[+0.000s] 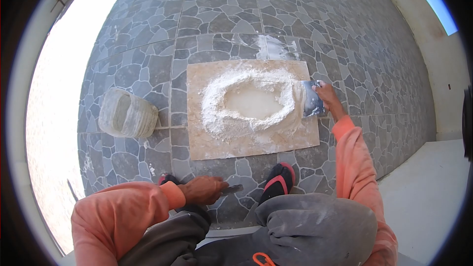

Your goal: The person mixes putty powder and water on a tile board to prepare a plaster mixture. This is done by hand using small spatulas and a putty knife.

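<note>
My right hand [331,99] grips a wide, flat scraper blade [310,101], smeared with white, at the right edge of a tan board [197,150]. On the board lies a ring of white powder [212,111] around a pool of cloudy liquid [252,101]. The blade's left edge touches the outer side of the ring. Closer to my body, my left hand [203,190] is closed around a small putty knife [232,189], its dark blade pointing right, apart from the board. Its handle is hidden in my fingers.
A cut-open, whitish plastic container [129,113] stands left of the board on the stone-pattern tiled floor [217,15]. White residue [273,48] marks the tiles beyond the board. My sandalled foot [278,181] is close to its near edge. A wall [419,0] rises at right.
</note>
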Action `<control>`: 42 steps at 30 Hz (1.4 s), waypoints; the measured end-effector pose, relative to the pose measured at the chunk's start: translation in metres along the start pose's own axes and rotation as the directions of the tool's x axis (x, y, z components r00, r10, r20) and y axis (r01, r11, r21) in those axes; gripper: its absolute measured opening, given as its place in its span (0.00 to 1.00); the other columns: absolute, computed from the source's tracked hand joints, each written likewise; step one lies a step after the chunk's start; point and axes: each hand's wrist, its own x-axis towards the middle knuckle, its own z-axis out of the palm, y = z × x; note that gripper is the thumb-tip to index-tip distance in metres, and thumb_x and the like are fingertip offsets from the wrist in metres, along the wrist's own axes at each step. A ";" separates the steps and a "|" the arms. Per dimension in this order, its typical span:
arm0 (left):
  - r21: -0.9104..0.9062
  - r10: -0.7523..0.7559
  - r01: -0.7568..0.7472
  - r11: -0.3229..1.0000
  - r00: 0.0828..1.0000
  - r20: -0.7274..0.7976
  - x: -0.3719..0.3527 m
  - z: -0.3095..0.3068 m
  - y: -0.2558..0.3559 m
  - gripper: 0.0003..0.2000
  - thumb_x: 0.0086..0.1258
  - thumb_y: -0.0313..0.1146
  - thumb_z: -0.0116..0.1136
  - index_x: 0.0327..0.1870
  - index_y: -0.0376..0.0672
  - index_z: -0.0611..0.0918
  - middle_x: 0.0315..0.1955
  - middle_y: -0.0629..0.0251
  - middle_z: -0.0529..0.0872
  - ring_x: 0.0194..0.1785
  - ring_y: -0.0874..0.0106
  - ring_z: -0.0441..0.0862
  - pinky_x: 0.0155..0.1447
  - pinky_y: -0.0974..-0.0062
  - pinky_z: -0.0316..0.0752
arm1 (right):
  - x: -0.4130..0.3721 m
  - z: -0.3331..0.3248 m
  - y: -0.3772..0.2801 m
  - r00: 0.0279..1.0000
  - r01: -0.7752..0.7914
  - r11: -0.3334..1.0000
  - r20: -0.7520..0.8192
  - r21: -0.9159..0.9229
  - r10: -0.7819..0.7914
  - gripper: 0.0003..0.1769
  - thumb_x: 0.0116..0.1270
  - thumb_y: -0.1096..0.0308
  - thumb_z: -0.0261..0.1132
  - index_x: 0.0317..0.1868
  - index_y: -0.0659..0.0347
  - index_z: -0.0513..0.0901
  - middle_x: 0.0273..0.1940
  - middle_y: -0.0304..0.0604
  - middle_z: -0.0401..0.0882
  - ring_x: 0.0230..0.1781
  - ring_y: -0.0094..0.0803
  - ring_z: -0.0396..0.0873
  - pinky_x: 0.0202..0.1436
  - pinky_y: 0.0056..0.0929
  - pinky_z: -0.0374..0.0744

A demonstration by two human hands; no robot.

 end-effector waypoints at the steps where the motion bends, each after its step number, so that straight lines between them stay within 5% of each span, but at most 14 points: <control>1: -0.002 0.001 -0.001 1.000 1.000 -0.002 0.000 0.000 0.000 0.16 0.65 0.31 0.58 0.53 0.36 0.78 0.42 0.49 0.81 0.45 0.48 0.82 0.50 0.54 0.77 | 0.000 0.002 -0.007 1.000 0.012 1.000 0.012 -0.007 -0.012 0.19 0.68 0.71 0.62 0.56 0.73 0.77 0.43 0.46 0.83 0.39 0.26 0.79 0.42 0.30 0.78; 4: -0.004 0.010 -0.010 1.000 1.000 -0.014 0.000 0.004 -0.003 0.17 0.64 0.31 0.58 0.53 0.35 0.78 0.43 0.49 0.81 0.46 0.48 0.82 0.50 0.54 0.77 | 0.000 0.012 -0.027 0.997 0.067 0.992 -0.037 -0.103 -0.071 0.18 0.67 0.72 0.61 0.55 0.72 0.77 0.43 0.43 0.82 0.42 0.25 0.78 0.45 0.28 0.77; 10: 0.002 0.010 -0.010 1.000 1.000 -0.007 0.001 0.003 -0.003 0.17 0.64 0.31 0.58 0.53 0.35 0.78 0.44 0.49 0.81 0.46 0.48 0.82 0.50 0.54 0.78 | -0.008 0.028 -0.071 0.967 0.235 0.827 0.036 -0.511 -0.253 0.26 0.65 0.65 0.61 0.59 0.77 0.74 0.49 0.60 0.82 0.46 0.41 0.81 0.53 0.33 0.75; 16: 0.008 -0.007 0.007 1.000 0.999 -0.033 0.003 0.001 -0.004 0.14 0.64 0.30 0.58 0.49 0.36 0.79 0.41 0.49 0.81 0.45 0.47 0.82 0.49 0.53 0.78 | -0.009 0.041 -0.095 0.938 0.329 0.742 0.111 -0.584 -0.328 0.26 0.63 0.64 0.59 0.57 0.75 0.75 0.50 0.71 0.79 0.54 0.60 0.78 0.57 0.41 0.74; 19: 0.023 -0.040 0.041 0.999 0.997 -0.065 0.007 -0.002 -0.009 0.12 0.64 0.30 0.57 0.47 0.36 0.79 0.40 0.49 0.81 0.45 0.47 0.81 0.49 0.53 0.77 | -0.030 0.042 -0.129 0.950 0.291 0.737 0.089 -0.611 -0.301 0.26 0.64 0.64 0.59 0.57 0.76 0.75 0.51 0.71 0.78 0.55 0.60 0.78 0.58 0.42 0.74; 22: 0.034 -0.062 0.066 0.997 0.993 -0.104 0.013 -0.011 -0.019 0.12 0.63 0.29 0.56 0.46 0.35 0.80 0.40 0.48 0.81 0.46 0.47 0.81 0.51 0.53 0.76 | 0.003 0.018 -0.098 0.940 0.286 0.742 0.026 -0.607 -0.341 0.25 0.63 0.64 0.59 0.56 0.76 0.76 0.48 0.68 0.81 0.51 0.57 0.80 0.55 0.42 0.76; 29: 0.012 -0.140 0.145 0.989 0.971 -0.192 0.014 -0.045 -0.067 0.15 0.62 0.28 0.54 0.49 0.32 0.80 0.41 0.44 0.81 0.49 0.47 0.80 0.56 0.54 0.74 | 0.035 -0.040 -0.023 0.997 -0.058 0.971 -0.062 -0.233 0.044 0.17 0.63 0.75 0.62 0.52 0.74 0.79 0.41 0.45 0.84 0.37 0.30 0.81 0.39 0.34 0.79; 35: -0.016 -0.248 0.250 0.968 0.948 -0.198 0.007 -0.062 -0.098 0.17 0.63 0.30 0.55 0.51 0.32 0.79 0.45 0.43 0.82 0.52 0.46 0.78 0.60 0.56 0.72 | 0.070 -0.044 0.018 0.988 -0.076 0.980 -0.148 -0.185 0.048 0.19 0.66 0.73 0.62 0.56 0.73 0.77 0.44 0.45 0.83 0.42 0.28 0.80 0.43 0.31 0.80; 42: -0.086 -0.290 0.280 0.956 0.945 -0.148 0.011 -0.064 -0.116 0.16 0.62 0.31 0.56 0.49 0.32 0.79 0.43 0.40 0.82 0.50 0.44 0.78 0.57 0.55 0.73 | 0.080 -0.015 -0.024 0.986 -0.079 0.981 0.134 -0.180 0.104 0.19 0.67 0.72 0.62 0.57 0.71 0.78 0.46 0.42 0.83 0.43 0.26 0.79 0.46 0.28 0.79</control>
